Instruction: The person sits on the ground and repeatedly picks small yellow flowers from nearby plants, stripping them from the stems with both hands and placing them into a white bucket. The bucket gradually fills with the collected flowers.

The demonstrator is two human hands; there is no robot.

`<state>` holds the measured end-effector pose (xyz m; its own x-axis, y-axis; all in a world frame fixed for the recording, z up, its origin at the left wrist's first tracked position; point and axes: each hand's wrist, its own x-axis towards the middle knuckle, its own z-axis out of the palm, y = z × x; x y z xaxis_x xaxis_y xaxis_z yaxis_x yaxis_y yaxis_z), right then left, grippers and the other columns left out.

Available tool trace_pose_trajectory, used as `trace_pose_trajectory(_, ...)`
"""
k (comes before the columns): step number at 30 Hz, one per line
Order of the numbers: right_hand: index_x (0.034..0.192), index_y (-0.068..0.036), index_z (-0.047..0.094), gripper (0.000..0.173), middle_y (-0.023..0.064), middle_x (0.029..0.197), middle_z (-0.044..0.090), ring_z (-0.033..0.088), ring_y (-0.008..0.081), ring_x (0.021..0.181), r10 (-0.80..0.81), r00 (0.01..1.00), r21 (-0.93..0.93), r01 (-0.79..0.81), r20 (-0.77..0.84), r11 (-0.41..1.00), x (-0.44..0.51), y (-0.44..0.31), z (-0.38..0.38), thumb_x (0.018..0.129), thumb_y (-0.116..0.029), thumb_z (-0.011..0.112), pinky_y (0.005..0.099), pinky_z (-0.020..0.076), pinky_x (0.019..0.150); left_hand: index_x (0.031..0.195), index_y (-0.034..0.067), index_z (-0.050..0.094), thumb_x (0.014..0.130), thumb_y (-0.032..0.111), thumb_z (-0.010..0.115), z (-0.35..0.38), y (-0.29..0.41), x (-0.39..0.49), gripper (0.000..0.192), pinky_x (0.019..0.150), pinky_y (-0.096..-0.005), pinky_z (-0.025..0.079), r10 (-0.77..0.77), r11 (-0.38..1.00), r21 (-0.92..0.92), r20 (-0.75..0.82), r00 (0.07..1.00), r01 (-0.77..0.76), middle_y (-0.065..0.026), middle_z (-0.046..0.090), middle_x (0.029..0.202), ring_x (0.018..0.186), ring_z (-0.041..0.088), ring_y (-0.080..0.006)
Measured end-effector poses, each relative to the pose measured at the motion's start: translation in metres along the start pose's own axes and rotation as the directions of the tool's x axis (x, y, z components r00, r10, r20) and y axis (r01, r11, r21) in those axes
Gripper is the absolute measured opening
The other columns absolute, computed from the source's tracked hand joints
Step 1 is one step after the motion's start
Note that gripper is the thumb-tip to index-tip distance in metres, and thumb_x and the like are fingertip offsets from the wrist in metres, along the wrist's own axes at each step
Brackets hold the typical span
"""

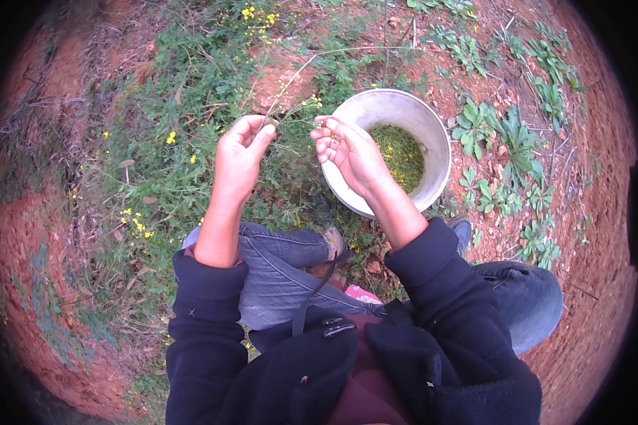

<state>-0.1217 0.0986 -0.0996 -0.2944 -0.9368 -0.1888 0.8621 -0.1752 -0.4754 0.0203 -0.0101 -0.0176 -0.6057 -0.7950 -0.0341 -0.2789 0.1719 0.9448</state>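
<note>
My left hand [244,151] pinches thin green plant stems between thumb and forefinger. From it, a sprig with small yellowish buds [302,105] reaches right towards my other hand, and a long dry stalk runs up and away. My right hand [351,151] is held beside the sprig's tips, over the near left rim of a white round bucket [440,133], with its fingers curled; whether they touch the sprig cannot be told. Inside the bucket lie picked greens with yellow flowers [401,156], partly hidden by my right hand and wrist.
Feathery green plants with yellow flowers [138,223] grow in front and to the left. Broad-leaved weeds [473,127] stand on reddish soil right of the bucket. My bent knees and shoes are close below it, and a pink item [362,294] shows between my legs.
</note>
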Motion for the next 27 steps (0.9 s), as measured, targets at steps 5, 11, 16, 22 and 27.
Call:
trace_pose_trajectory(5, 0.112, 0.003, 0.054, 0.029, 0.0045, 0.086, 0.057, 0.052, 0.008, 0.065, -0.04, 0.999, -0.085, 0.042, 0.026, 0.995, 0.0, 0.003, 0.009, 0.09, -0.014, 0.062, 0.0222, 0.0431, 0.058, 0.104, 0.003, 0.062, 0.089, 0.011, 0.063, 0.003, 0.001, -0.002, 0.017, 0.066, -0.0176, 0.041, -0.052, 0.998, 0.029, 0.055, 0.997, 0.051, 0.0024, 0.063, 0.092, 0.078, 0.052, -0.0023)
trace_pose_trajectory(11, 0.103, 0.003, 0.055, 0.02, 0.0034, 0.081, 0.057, 0.049, 0.0073, 0.061, -0.107, 0.994, -0.172, 0.1, -0.031, 0.98, 0.003, 0.007, 0.005, 0.09, -0.011, 0.061, 0.0211, 0.0393, 0.054, 0.1, -0.001, 0.063, 0.088, 0.009, 0.065, 0.007, 0.002, -0.004, 0.017, 0.072, -0.0199, 0.045, -0.054, 0.998, 0.024, 0.071, 0.996, 0.052, 0.0008, 0.064, 0.089, 0.079, 0.057, -0.0044)
trace_pose_trajectory(16, 0.102, 0.004, 0.054, 0.02, 0.0032, 0.08, 0.056, 0.048, 0.0072, 0.061, -0.113, 0.992, -0.192, 0.1, -0.056, 0.976, 0.003, 0.006, -0.001, 0.09, -0.011, 0.061, 0.021, 0.0391, 0.054, 0.1, 0.0, 0.064, 0.087, 0.01, 0.066, 0.005, 0.0, -0.003, 0.016, 0.069, -0.0193, 0.045, -0.066, 0.995, 0.084, 0.062, 0.996, 0.061, 0.0019, 0.064, 0.086, 0.076, 0.055, -0.0034)
trace_pose_trajectory(22, 0.104, 0.004, 0.054, 0.022, 0.003, 0.077, 0.056, 0.049, 0.0082, 0.06, -0.143, 0.96, -0.094, 0.123, -0.239, 0.988, 0.006, -0.009, -0.009, 0.089, -0.01, 0.061, 0.0223, 0.0416, 0.054, 0.099, 0.0, 0.063, 0.088, 0.011, 0.066, 0.004, 0.001, -0.002, 0.016, 0.066, -0.0184, 0.043, 0.028, 0.999, 0.028, -0.007, 1.0, -0.028, 0.0033, 0.063, 0.085, 0.074, 0.054, -0.0024)
trace_pose_trajectory(27, 0.114, 0.003, 0.053, 0.039, 0.0009, 0.077, 0.055, 0.048, 0.0078, 0.061, 0.024, 0.998, -0.164, -0.013, 0.061, 0.986, 0.0, -0.016, -0.005, 0.082, -0.012, 0.069, 0.0204, 0.0389, 0.055, 0.097, 0.0, 0.064, 0.088, 0.01, 0.065, 0.006, 0.001, -0.003, 0.014, 0.064, -0.0176, 0.042, 0.007, 0.998, 0.054, 0.034, 0.999, -0.008, 0.0043, 0.061, 0.083, 0.073, 0.053, -0.0014)
